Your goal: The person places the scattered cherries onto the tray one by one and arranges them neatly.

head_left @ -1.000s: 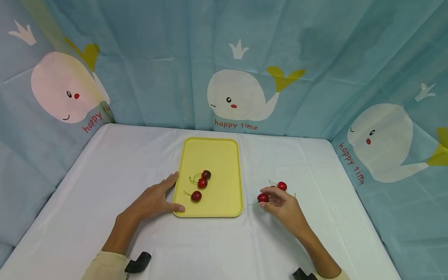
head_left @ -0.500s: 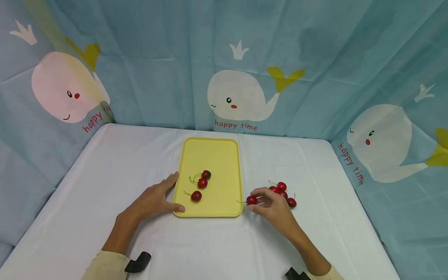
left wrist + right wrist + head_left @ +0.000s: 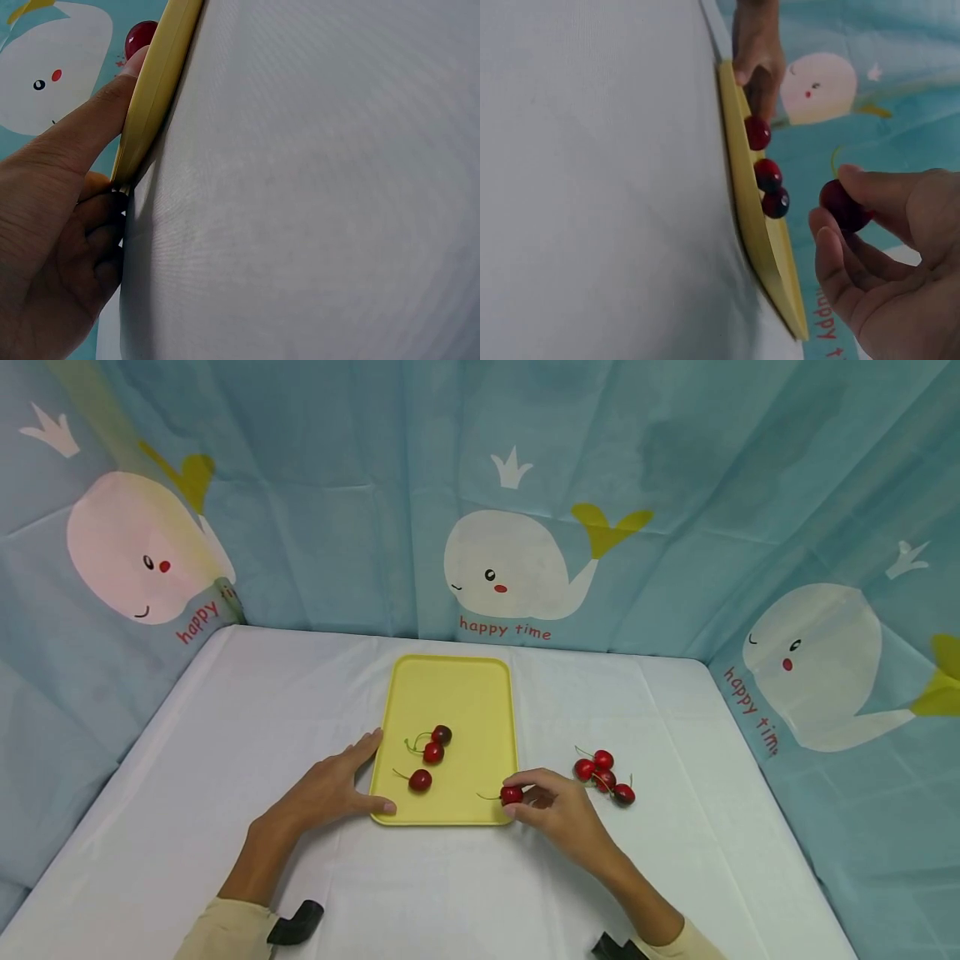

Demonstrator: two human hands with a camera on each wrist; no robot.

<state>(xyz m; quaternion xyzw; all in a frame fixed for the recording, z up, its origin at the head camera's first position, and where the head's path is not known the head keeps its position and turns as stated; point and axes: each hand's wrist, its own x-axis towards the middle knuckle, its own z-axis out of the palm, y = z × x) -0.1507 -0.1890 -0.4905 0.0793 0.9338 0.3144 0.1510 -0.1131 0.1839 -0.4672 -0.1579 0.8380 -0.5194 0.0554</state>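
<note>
My right hand pinches a red cherry between thumb and fingers, over the near right corner of the yellow tray. In the right wrist view this cherry has its green stem pointing up and stands apart from the tray. On the tray's left half lie a single cherry and, farther back, a red cherry touching a darker one. My left hand holds the tray's left edge; in the left wrist view its thumb lies over the rim, other fingers outside it.
To the right of the tray, several cherries lie bunched on the white tablecloth. A blue curtain printed with whales surrounds the table at the back and sides.
Carrying the cherry, my right hand has moved left from beside the bunch to over the tray's near right corner, uncovering the bunch. The left hand and the tray have stayed put.
</note>
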